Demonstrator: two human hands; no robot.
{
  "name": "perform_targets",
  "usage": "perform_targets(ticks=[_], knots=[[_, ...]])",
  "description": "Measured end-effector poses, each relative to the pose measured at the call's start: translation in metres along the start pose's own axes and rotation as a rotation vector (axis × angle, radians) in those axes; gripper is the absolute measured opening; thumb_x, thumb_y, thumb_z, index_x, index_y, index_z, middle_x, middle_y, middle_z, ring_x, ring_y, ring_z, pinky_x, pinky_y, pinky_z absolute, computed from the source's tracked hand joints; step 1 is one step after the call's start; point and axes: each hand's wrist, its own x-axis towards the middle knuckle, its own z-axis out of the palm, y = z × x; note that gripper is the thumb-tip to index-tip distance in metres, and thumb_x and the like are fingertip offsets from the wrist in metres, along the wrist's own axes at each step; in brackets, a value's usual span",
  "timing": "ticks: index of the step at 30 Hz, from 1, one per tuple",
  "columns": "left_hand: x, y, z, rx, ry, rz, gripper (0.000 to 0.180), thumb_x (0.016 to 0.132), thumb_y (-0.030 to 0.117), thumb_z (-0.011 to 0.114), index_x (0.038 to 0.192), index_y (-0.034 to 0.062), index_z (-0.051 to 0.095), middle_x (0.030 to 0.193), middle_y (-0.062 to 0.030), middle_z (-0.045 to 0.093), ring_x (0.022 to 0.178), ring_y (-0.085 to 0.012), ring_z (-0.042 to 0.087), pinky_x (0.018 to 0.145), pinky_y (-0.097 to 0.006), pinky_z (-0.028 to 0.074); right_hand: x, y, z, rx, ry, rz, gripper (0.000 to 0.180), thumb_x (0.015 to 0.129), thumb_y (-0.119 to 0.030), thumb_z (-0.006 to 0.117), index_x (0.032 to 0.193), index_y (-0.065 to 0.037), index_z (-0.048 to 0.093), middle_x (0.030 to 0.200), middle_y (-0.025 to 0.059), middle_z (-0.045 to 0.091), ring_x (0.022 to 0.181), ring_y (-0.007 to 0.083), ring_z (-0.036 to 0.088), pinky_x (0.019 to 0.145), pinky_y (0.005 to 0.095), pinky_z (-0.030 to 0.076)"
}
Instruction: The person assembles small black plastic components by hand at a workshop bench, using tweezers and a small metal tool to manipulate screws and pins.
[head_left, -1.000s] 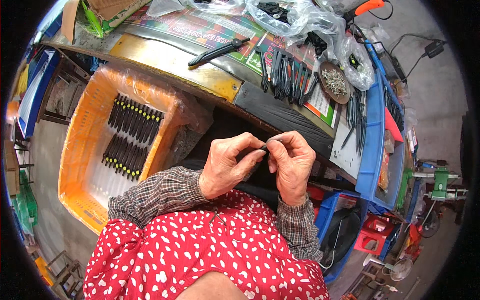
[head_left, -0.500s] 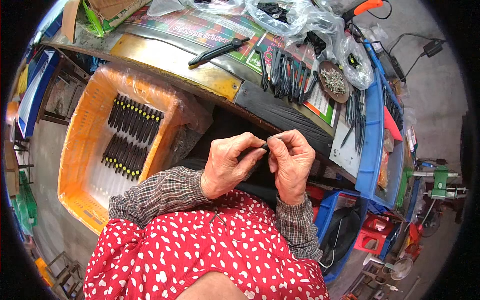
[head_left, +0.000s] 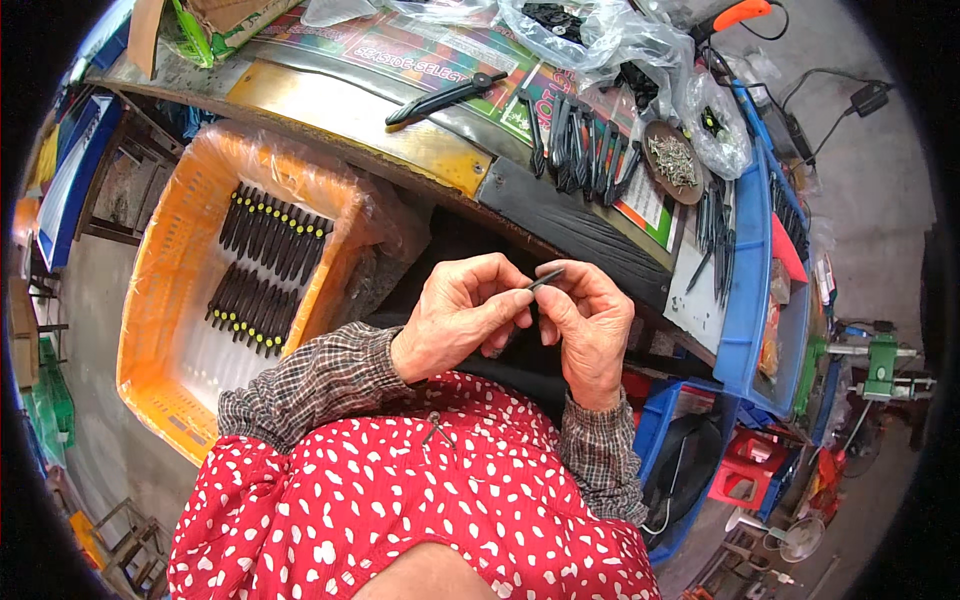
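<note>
My left hand (head_left: pixel 466 312) pinches a small, slim black part (head_left: pixel 547 278) between thumb and fingers. The part tilts up to the right, with its tapered end showing. My right hand (head_left: pixel 588 325) closes on it from the other side, thumb and bent forefinger pressed close to it. Both hands are held above my lap, in front of the bench edge. How much of the part lies inside the fingers is hidden. Beyond them on the bench lies a black drawing compass (head_left: pixel 445 98) with a round hinge head. Several black compass legs (head_left: pixel 575 150) are bunched to its right.
An orange crate (head_left: pixel 150 320) at left holds two rows of black pieces (head_left: pixel 272 232) with yellow dots. A brown dish (head_left: pixel 672 162) of small metal screws or pins sits at the bench's right end, beside a blue bin (head_left: pixel 742 290). Clear plastic bags (head_left: pixel 600 45) lie at the back.
The black part has turned in my fingers, so more of it shows, pointing up to the right. My right fingers have shifted around it. The view has moved slightly.
</note>
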Motion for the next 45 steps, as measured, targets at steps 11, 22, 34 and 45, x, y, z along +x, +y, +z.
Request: perform_targets(ticks=[11,22,34,45], knots=[[-0.002,0.002,-0.001,-0.110,-0.035,-0.091,0.015,0.093,0.015,0.058,0.098,0.0008,0.057,0.076,-0.0061,0.063,0.054,-0.0070,0.054,0.044,-0.019,0.042,-0.003,0.000,-0.005,0.034,0.027,-0.003,0.016,0.088,-0.004,0.063,0.102,0.004,0.062,0.079,0.0020,0.062,0.056,0.0028,0.050,0.047,0.0161,0.039],[0.000,0.005,0.003,-0.048,-0.054,-0.081,0.013,0.092,0.013,0.059,0.094,0.0004,0.057,0.075,-0.0062,0.063,0.054,-0.0072,0.054,0.045,-0.020,0.042,0.003,-0.003,0.001,0.008,0.011,-0.052,0.010,0.088,-0.006,0.063,0.092,0.003,0.062,0.073,0.0013,0.060,0.054,0.0032,0.050,0.047,0.0166,0.038],[0.002,0.004,0.006,0.179,-0.029,0.006,0.013,0.091,0.008,0.059,0.098,-0.0029,0.059,0.077,-0.0035,0.062,0.061,-0.0056,0.055,0.054,-0.020,0.047,0.000,-0.006,-0.003,0.046,0.057,-0.080,0.009,0.088,-0.006,0.063,0.088,0.003,0.061,0.065,0.0004,0.058,0.050,0.0039,0.050,0.045,0.0172,0.039],[0.011,0.014,0.016,0.708,-0.041,0.308,0.012,0.082,0.001,0.067,0.092,-0.0015,0.063,0.071,-0.0048,0.063,0.059,-0.0055,0.057,0.051,-0.021,0.045,0.003,-0.029,-0.038,-0.484,-0.116,-0.331,0.010,0.081,-0.005,0.067,0.090,0.000,0.065,0.075,0.0027,0.060,0.063,0.0088,0.056,0.055,0.0219,0.045]])
